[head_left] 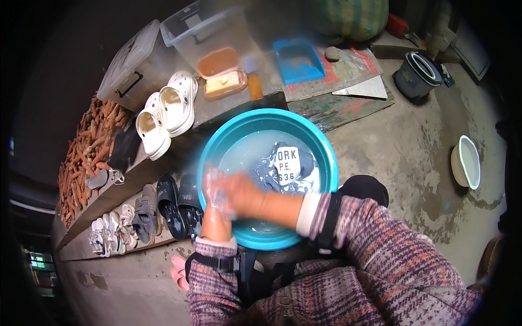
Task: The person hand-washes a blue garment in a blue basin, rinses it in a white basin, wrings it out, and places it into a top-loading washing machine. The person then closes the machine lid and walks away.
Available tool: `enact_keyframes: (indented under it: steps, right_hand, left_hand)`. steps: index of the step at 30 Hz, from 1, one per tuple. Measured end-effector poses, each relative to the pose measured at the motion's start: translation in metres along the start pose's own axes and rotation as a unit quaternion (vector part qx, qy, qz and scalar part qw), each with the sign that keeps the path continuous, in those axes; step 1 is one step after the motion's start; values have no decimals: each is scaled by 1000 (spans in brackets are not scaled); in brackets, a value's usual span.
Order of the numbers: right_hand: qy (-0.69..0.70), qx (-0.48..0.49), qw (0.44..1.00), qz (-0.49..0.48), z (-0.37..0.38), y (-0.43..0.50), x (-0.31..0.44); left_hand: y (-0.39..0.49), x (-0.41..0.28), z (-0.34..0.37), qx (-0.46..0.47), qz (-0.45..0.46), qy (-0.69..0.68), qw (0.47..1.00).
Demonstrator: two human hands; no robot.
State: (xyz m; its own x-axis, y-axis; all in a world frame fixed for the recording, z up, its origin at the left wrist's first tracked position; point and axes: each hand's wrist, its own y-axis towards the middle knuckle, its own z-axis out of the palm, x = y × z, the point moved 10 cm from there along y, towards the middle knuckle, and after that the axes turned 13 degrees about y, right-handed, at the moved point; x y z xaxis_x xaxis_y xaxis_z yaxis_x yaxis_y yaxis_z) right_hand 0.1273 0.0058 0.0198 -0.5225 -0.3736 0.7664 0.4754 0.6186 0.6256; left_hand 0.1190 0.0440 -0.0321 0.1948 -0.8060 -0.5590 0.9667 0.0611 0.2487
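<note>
A teal plastic basin (328, 163) holds cloudy water and a dark wet garment (306, 164) with a white printed patch, partly under the surface. Over the basin's left rim, my left hand (215, 191) and my right hand (241, 193) are pressed together, blurred by motion. Something pale and wet, perhaps suds or thin cloth, shows between them; I cannot tell which. Behind the basin, on a ledge, an open soap box (222, 90) contains a yellowish bar of soap (222, 82). A brown-orange block (255, 87) lies beside it.
White clogs (153, 128) and clear storage boxes (132, 69) stand on the ledge, near heaped carrots (87, 146). Black slippers (172, 208) and several shoes line the left. A blue dustpan (299, 61) lies on boards. To the right are a dark bucket (412, 79) and a white basin (465, 163).
</note>
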Motion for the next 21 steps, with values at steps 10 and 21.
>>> enact_keyframes:
  steps: [10,21]
  right_hand:
    - [-12,44,999,2,0,2,-26]
    - [-15,-62,990,125,-24,-1,-39]
  left_hand:
    - [-20,11,-49,-208,-8,68,976]
    - [-42,10,-64,-462,-60,103,879]
